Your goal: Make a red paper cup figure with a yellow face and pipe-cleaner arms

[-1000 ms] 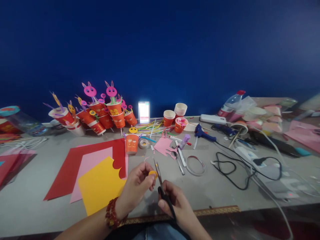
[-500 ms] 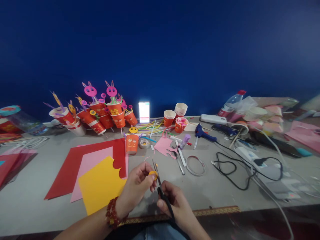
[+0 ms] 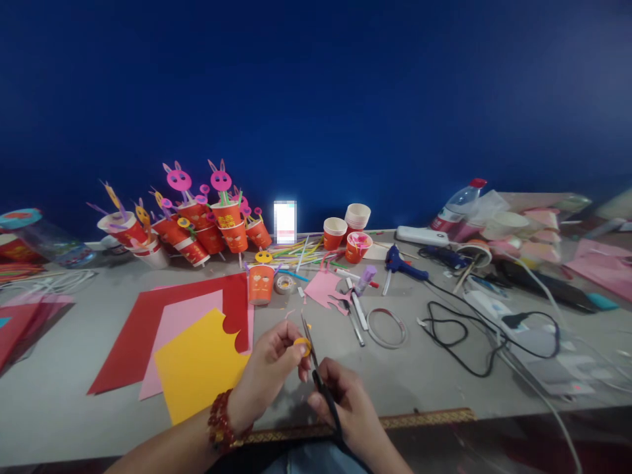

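One disc (image 3: 302, 346) between left fingertips (image 3: 296, 356)

From here, the left hand's (image 3: 270, 362) fingertips cover part of the small yellow piece (image 3: 301, 345), and the right hand (image 3: 348, 401) hides some of the scissors' (image 3: 324, 390) handles. The large yellow sheet (image 3: 197, 362) disappears partly behind the left hand and wrist. Both forearms run off the bottom edge. I can't read the bright screen (image 3: 285, 222) near the middle; it's pixelated. At far left a clear container (image 3: 54, 242) looks blurred, and at far right a pink sheet (image 3: 600, 266) is cut off.
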The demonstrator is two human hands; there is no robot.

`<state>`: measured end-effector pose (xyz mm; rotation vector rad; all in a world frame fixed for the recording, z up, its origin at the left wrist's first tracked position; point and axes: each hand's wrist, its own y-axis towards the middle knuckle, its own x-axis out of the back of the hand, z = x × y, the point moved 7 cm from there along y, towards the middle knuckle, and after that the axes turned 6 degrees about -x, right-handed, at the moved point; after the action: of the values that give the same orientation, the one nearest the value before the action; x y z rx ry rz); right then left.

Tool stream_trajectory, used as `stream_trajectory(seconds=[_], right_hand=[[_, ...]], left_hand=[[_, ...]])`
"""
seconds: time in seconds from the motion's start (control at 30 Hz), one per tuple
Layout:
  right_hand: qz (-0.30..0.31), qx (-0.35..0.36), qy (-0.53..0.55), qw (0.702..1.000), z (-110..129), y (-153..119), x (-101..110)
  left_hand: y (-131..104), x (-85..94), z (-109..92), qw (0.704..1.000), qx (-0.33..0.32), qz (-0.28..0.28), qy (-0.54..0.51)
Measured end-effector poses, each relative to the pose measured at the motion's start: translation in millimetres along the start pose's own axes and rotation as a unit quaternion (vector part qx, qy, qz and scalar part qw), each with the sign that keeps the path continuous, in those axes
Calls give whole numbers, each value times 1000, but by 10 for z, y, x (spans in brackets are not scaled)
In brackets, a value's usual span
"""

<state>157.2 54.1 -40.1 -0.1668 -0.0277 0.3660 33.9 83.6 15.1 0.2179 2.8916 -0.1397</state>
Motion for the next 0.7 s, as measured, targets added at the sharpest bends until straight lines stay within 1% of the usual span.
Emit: stream_trajectory(seconds=[0.13, 0.2, 0.37, 0.5, 0.57, 0.7], right_hand=[[-2, -36, -4, 999, -50, -3, 51], [6, -41, -8, 999, -44, -7, 74], [34, -31, -11, 999, 7, -19, 105], [54, -52, 6, 997, -21, -30, 97], [54, -54, 1, 997, -23, -28, 100], [37, -41, -44, 998, 13, -10, 127]], left_hand=[[1, 39, -17, 1000, 3, 4, 26], [6, 55, -21, 999, 7, 12, 41], [16, 46, 2, 997, 15, 58, 54], [15, 51, 27, 995, 21, 75, 69], [17, 54, 26, 994, 23, 78, 76], [24, 49, 4, 993, 23, 83, 85]])
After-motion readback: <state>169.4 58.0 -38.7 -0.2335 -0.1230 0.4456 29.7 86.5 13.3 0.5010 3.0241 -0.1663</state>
